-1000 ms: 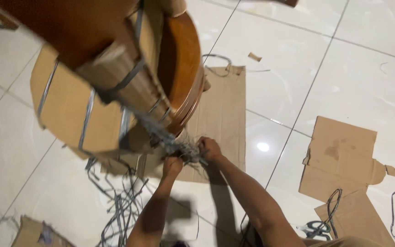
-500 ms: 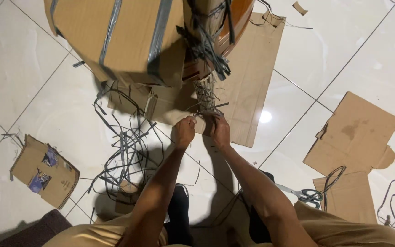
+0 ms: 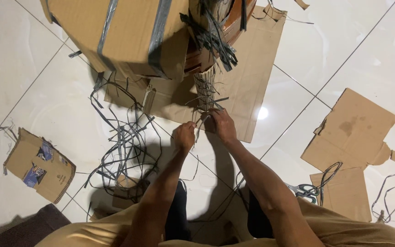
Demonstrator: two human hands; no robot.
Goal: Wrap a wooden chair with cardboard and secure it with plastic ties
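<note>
Between both hands (image 3: 204, 130), upright wrapped leg (image 3: 205, 89)

Lighting: moderate indoor light from overhead. Glare: one small bright hotspot on the glossy white tile floor (image 3: 334, 50), just right of the right hand (image 3: 222, 126). Shadows: dark, soft-edged pools below both hands and under the cardboard-wrapped object (image 3: 129, 32) above them. Focus: sharp throughout; slight softness at the near bottom edge. Distortion: wide-angle stretching towards the corners. Colour: warm, slightly muted.
</note>
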